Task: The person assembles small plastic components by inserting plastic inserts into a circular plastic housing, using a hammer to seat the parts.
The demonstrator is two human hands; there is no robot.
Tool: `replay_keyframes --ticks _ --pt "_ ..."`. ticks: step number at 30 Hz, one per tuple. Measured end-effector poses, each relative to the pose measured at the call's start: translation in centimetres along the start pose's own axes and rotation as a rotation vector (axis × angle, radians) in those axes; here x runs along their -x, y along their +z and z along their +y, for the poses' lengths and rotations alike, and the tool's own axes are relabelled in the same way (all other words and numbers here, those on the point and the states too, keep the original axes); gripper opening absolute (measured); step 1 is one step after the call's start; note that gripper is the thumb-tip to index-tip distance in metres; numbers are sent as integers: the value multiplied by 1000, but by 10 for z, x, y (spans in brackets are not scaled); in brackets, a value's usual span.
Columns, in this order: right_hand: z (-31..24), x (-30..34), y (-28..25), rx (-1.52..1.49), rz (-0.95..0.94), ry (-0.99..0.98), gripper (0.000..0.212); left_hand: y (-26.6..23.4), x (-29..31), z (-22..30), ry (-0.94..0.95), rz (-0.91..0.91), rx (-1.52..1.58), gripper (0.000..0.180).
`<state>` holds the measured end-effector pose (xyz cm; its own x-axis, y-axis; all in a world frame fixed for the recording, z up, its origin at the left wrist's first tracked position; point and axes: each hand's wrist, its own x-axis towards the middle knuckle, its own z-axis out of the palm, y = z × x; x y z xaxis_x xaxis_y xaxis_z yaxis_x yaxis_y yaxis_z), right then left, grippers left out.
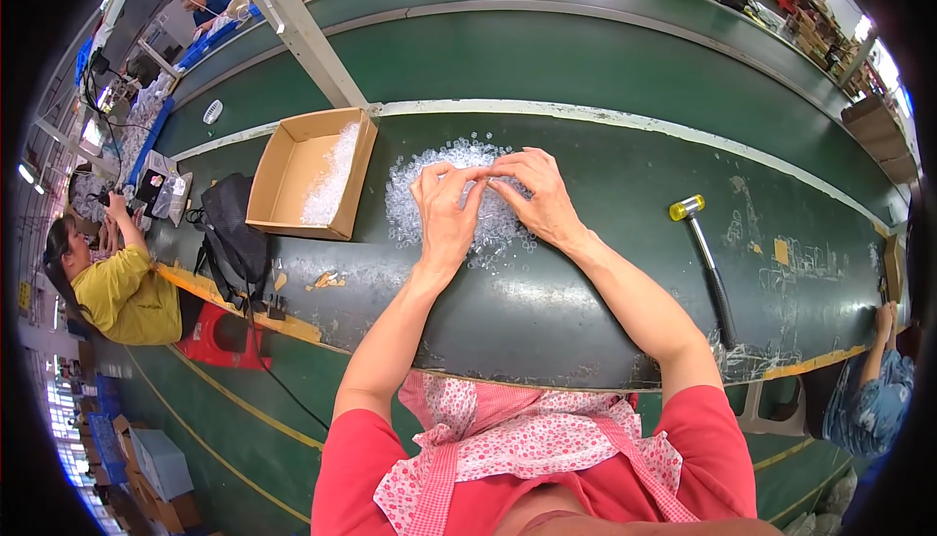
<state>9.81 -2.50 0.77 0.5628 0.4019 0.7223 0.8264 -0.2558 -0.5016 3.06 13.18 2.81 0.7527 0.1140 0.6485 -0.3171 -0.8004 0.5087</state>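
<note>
A loose pile of small clear plastic pieces [496, 228] lies on the dark worktable [615, 272], right under my hands. My left hand [447, 212] and my right hand [542, 196] meet above its far part, fingertips pinched together and almost touching. Whatever sits between the fingertips is too small to make out. Left of the pile stands an open cardboard box [359, 170], tilted a little, with more clear pieces [332, 180] heaped along its right side. To the right rests a mallet [687, 208] with a yellow head and a black grip.
A black bag [234, 233] with a dangling cord lies left of the box. Past a white rail [527, 109] runs a green conveyor belt [547, 62]. A metal post [293, 28] rises behind the box. Co-workers sit at left, in a yellow top [122, 287], and right, with a blue sleeve [869, 404].
</note>
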Motion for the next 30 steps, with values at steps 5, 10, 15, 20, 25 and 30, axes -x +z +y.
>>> replay_keyframes --ticks 5,10,15,20,25,30 --pt "-1 -1 -1 -56 21 63 15 -1 -1 -3 62 8 -51 20" --pt "4 3 0 -50 17 56 13 3 -1 0 152 -10 -110 22" --pt "1 0 0 -52 -12 42 10 0 -3 -5 181 -5 -112 20" --pt "1 -1 0 -39 34 20 8 -2 -6 -4 201 3 -115 18" --pt "2 0 2 -33 65 69 10 -4 -5 -7 165 -10 -121 18" --pt "-2 0 3 -1 28 74 13 -8 -5 -9 153 -25 -134 18"
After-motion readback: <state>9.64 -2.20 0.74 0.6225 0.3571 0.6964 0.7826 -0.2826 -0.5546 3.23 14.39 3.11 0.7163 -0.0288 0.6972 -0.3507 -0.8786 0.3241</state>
